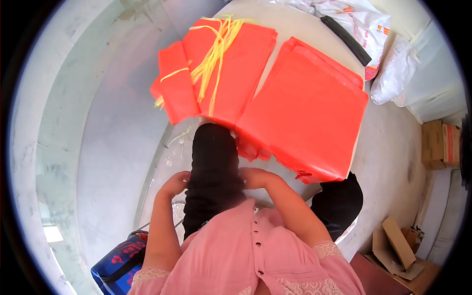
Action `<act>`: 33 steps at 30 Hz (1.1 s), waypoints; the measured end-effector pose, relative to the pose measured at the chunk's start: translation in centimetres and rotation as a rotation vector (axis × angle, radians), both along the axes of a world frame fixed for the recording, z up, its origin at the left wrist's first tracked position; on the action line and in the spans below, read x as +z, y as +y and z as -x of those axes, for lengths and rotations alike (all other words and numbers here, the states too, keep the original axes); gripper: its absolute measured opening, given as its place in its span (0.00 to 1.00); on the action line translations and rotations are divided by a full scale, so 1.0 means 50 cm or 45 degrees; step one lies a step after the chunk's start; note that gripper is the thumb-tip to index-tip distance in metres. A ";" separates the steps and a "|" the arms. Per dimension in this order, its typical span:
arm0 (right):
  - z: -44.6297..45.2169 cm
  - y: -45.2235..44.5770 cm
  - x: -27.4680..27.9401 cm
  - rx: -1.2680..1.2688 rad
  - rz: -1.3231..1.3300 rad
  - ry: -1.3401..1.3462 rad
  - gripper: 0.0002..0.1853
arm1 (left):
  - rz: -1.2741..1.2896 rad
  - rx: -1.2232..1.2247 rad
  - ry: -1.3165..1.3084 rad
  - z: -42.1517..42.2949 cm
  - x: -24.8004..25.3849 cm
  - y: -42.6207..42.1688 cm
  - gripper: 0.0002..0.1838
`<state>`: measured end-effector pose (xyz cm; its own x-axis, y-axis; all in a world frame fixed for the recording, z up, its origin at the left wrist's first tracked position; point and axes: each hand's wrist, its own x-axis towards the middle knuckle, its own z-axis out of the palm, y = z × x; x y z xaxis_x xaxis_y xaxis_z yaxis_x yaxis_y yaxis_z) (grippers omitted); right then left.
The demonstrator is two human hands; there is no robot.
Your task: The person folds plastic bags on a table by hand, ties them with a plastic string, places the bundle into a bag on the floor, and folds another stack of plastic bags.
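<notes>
The stack of red sheets (pixel 309 108) could slip floorward, since its near edge droops past the table (pixel 290 24), close over the right knee (pixel 339 201), and a knee's bump might drag it; the yellow ties (pixel 216 49), strewn loose over the left-hand red pile (pixel 250 54), might tangle or slide if that pile shifted; the left hand (pixel 177 184) and right hand (pixel 253 178) flank the left leg (pixel 214 162), below both; the drooping sheets lie ahead and rightward of the right hand, near but apart; the fingertips are largely hidden, so whether either hand grips anything cannot be told.
</notes>
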<state>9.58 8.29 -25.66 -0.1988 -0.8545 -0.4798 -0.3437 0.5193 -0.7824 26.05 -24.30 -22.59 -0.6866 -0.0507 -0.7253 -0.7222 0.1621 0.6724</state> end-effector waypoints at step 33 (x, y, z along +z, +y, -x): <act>0.060 -0.160 0.057 -1.104 0.582 -0.880 0.05 | -0.376 0.764 0.472 0.130 0.098 -0.078 0.04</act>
